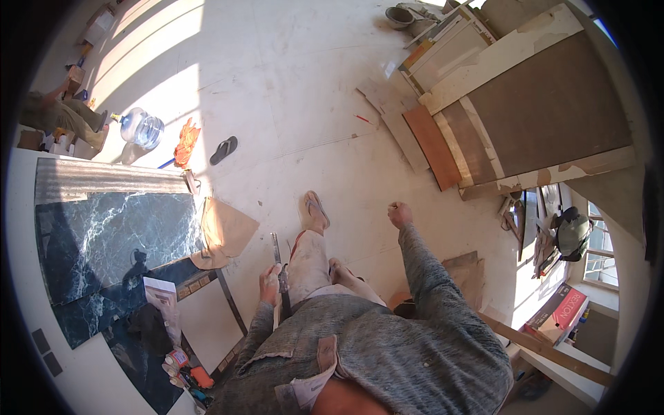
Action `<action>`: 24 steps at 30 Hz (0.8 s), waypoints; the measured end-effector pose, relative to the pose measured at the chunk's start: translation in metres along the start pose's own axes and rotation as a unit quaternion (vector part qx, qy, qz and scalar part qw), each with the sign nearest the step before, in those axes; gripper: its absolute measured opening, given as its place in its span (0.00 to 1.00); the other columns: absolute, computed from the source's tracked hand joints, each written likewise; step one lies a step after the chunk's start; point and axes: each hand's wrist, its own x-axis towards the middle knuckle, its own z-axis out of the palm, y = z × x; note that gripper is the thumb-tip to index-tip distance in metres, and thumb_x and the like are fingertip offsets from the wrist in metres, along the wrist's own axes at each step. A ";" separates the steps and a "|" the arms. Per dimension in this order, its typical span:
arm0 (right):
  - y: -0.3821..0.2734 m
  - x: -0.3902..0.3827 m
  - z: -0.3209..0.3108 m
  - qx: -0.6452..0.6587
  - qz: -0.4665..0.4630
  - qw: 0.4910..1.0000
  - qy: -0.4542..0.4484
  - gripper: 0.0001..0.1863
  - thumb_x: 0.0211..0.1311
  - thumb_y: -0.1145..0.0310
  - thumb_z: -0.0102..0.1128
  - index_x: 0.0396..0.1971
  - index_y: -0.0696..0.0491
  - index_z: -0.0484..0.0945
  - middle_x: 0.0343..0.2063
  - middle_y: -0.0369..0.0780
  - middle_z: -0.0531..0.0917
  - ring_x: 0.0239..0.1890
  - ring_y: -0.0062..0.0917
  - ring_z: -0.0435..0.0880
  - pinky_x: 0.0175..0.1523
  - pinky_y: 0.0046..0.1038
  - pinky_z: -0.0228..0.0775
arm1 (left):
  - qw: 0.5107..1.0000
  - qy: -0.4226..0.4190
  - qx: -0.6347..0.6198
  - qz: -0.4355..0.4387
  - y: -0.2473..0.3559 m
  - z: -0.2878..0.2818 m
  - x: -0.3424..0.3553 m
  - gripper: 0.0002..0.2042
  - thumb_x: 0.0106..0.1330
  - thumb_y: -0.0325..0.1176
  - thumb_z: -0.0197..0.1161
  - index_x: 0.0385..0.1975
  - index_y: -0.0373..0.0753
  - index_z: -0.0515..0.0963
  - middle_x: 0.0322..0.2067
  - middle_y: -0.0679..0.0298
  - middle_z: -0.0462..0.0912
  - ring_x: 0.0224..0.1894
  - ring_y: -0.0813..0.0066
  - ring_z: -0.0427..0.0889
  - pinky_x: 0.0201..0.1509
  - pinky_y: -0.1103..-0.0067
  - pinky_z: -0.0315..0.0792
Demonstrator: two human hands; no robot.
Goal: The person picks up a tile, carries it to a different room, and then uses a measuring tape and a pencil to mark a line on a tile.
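My left hand [269, 282] is closed round a long, narrow metal tool [281, 277] held upright beside my left thigh; its exact kind is unclear. My right hand [399, 214] is out to the right over the pale floor [366, 166] with its fingers curled; I cannot make out what, if anything, is in it. One sandalled foot [312, 207] steps forward. Left of me lie dark green marble-look slabs [124, 228], a brown paper sheet [225, 228] and small tools [190, 370].
A person's legs [76, 117] show at upper left near a blue water jug [142, 128], orange cloth [186, 142] and loose sandal [223, 150]. Large wooden panels [532, 104] and boards [429, 145] stand at upper right. A red box [553, 311] and plank [546, 349] are at lower right.
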 end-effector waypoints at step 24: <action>-0.036 0.768 0.321 -0.303 -0.070 0.950 -0.003 0.21 0.60 0.73 0.55 0.54 0.57 0.68 0.59 0.49 0.69 0.57 0.44 0.73 0.55 0.42 0.74 | 0.884 0.315 -0.100 -0.330 -0.088 0.160 0.358 0.12 0.69 0.37 0.57 0.34 0.33 0.78 0.27 0.60 0.81 0.24 0.73 0.79 0.27 0.74 0.76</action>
